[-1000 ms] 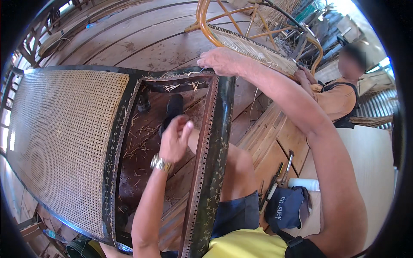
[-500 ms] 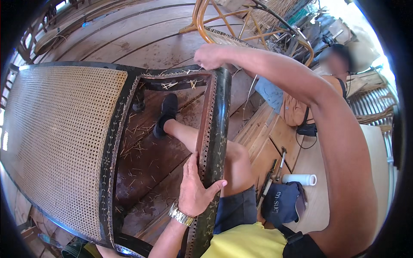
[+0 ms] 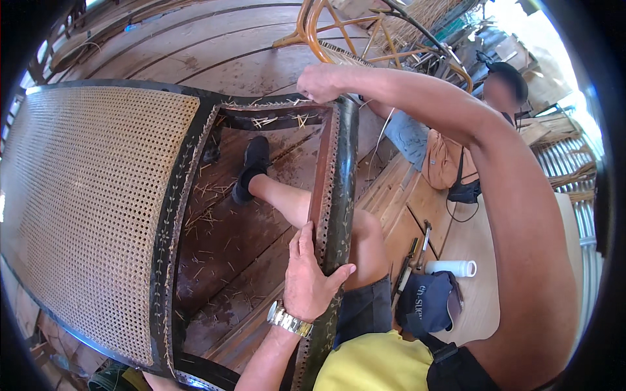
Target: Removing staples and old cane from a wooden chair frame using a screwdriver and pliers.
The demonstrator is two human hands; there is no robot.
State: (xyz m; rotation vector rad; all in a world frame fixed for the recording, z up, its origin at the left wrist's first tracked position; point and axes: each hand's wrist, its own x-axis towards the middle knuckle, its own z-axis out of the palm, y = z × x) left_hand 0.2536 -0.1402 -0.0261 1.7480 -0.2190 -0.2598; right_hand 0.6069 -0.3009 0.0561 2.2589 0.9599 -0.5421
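Observation:
A dark chair frame with painted vine patterns lies across my view. Its left section carries a woven cane panel; the right section is an open gap rimmed with small holes. On the near part of the right rail my left hand lies flat, thumb spread away from the fingers, a metal watch at the wrist. My right hand is closed at the far right corner of the frame; what its fingers hold is hidden. Short cane bits lie along the far rail.
A person with a dark cap sits at the right. Behind the frame stands a light-brown rattan chair. A hammer, a dark cloth bag and a white tube lie right of my leg. Cane scraps litter the plank floor.
The frame and my left hand on its rail appear shifted slightly to the right in the view. My right hand stays closed at the far corner. The seated person's head has turned a little.

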